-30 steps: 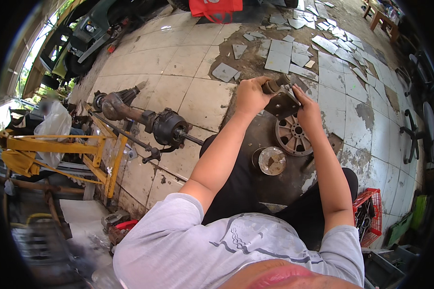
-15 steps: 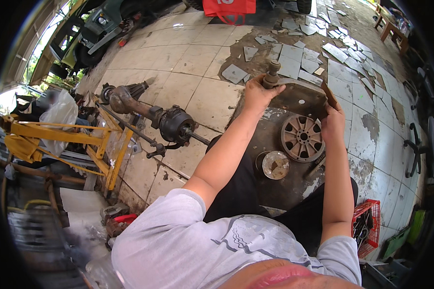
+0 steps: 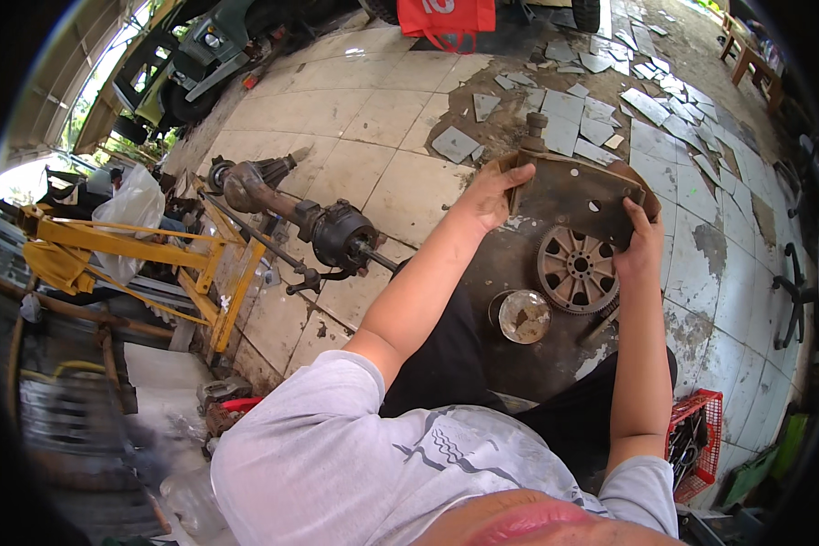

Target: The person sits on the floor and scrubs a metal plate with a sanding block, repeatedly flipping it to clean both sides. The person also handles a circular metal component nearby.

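Resting on the tiled floor [image 3: 400,191], an axle assembly [image 3: 341,235] lies to the left. The grey shirt [image 3: 337,437] bears dark wavy-line print; the red bag [image 3: 448,16] carries white characters, partly cropped. Raised above the floor, the brown metal bracket [image 3: 564,205] is grasped at its ends by left grip [image 3: 490,193] and right grip [image 3: 642,241]. Below: toothed wheel [image 3: 560,273], round tin [image 3: 525,316] beside it.

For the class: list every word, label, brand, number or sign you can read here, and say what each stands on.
Red bag: pale print, cut off by the picture's top edge; not copied out here.
Grey shirt: dark wavy lines; no lettering I can make out.
Held metal bracket, toothed wheel and round tin: no readable marking.
Elsewhere: nothing large or sharp enough to read.
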{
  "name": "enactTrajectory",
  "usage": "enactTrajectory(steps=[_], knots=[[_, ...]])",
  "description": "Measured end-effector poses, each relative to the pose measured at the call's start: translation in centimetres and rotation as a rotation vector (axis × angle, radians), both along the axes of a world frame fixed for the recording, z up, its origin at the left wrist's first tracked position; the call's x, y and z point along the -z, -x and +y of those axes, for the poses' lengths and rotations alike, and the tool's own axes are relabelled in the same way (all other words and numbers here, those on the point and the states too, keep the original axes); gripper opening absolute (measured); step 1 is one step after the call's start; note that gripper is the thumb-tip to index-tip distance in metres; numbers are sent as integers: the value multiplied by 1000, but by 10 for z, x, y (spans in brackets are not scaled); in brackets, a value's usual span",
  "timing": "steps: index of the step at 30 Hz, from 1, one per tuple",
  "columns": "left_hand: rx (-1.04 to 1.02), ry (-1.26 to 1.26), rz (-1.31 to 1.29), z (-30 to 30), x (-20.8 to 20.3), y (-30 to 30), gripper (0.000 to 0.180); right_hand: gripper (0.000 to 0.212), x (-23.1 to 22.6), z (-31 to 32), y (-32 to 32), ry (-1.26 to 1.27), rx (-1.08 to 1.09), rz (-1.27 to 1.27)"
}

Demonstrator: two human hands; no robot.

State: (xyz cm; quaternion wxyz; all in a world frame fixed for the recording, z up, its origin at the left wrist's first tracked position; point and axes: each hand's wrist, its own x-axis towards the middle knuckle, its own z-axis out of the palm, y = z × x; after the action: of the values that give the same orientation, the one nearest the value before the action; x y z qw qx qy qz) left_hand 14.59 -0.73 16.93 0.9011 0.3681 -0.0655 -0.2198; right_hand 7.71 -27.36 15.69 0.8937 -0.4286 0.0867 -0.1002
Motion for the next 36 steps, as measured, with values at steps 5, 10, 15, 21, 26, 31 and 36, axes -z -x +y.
enactTrajectory(steps=[5, 10, 15, 21, 26, 31, 36], knots=[[75, -288, -123, -10, -6, 11, 62, 45, -8, -8, 4, -51, -35, -74], [173, -618, -244, -16, 19, 3, 76, 49, 2, -20, 8, 92, 17, -65], [489, -376, -236, 16, 25, -5, 89, 51, 7, -14, 5, -53, -8, -6], [463, -86, 98, -5, -22, 7, 102, 62, -3, -17, 14, -105, -5, -157], [458, -58, 346, -6, 33, 7, 61, 52, 5, -8, 13, 108, -33, -132], [616, -87, 381, -32, 10, 30, 81, 49, -1, -30, 30, 38, -63, -49], [751, -74, 435, -32, 10, 31, 79, 47, -4, -28, 27, 68, -74, -119]])
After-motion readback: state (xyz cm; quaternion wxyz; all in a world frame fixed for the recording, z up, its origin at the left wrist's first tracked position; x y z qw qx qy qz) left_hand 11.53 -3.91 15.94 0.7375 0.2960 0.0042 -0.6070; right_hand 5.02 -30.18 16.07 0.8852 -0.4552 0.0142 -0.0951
